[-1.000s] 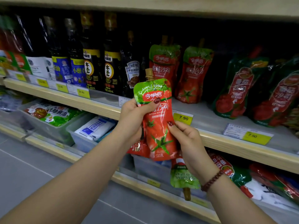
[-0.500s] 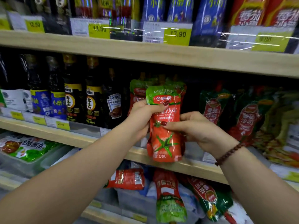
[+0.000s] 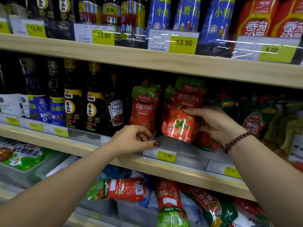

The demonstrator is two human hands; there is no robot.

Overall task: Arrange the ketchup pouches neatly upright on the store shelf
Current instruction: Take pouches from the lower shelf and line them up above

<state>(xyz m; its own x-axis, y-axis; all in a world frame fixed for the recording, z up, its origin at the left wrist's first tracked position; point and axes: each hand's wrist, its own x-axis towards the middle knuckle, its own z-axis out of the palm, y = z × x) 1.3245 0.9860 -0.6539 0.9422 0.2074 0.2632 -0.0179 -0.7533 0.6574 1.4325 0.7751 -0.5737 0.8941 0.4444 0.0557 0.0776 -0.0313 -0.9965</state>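
Observation:
A red ketchup pouch [image 3: 179, 123] with a green top and a tomato picture stands upright on the middle shelf [image 3: 91, 149]. My right hand [image 3: 214, 122] grips its right side with thumb and fingers. A second upright pouch [image 3: 144, 107] stands just left of it, and another shows partly behind. My left hand [image 3: 132, 140] hovers at the shelf front below the left pouch, fingers loosely curled, holding nothing I can make out. More ketchup pouches [image 3: 118, 189] lie flat in bins on the shelf below.
Dark sauce bottles [image 3: 93, 99] fill the middle shelf to the left of the pouches. Green and red pouches [image 3: 255, 122] crowd the right side. A 7.90 price tag [image 3: 166, 156] sits on the shelf edge. The upper shelf board [image 3: 147, 59] hangs close above the pouch tops.
The pouch has gone from both hands in front of the shelf onto the shelf, upright. My left hand has let go and dropped to the shelf edge; my view has tilted up.

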